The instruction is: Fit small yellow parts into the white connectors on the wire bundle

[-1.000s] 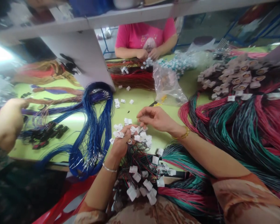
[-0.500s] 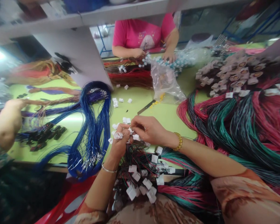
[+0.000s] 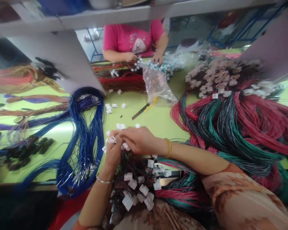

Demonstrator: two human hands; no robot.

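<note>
My left hand (image 3: pixel 114 151) is closed around white plastic connectors on thin dark wires; one white connector (image 3: pixel 112 140) shows on top of its fingers. My right hand (image 3: pixel 142 140) is closed too, its fingertips pressed against the left fingers at a connector that they mostly cover. Another white connector (image 3: pixel 126 146) pokes out below the right fingers. Under both hands hangs a bunch of wires with white connectors (image 3: pixel 144 189), resting at the table's front edge and against my body. Loose white connectors (image 3: pixel 120 126) lie just beyond my fingers.
Blue wire bundles (image 3: pixel 86 127) lie to the left, beside black connectors (image 3: pixel 28 150). Red, black and green wire bundles (image 3: pixel 220 124) fill the right. A dark blade-like strip (image 3: pixel 140 111) and a plastic bag (image 3: pixel 157 86) lie ahead. Across the table a person in pink (image 3: pixel 134 41) handles small connectors.
My right hand has come down and left to meet my left hand, and its fingers have closed there. The view has turned rightward; the neighbour's hand at left has nearly gone from sight.
</note>
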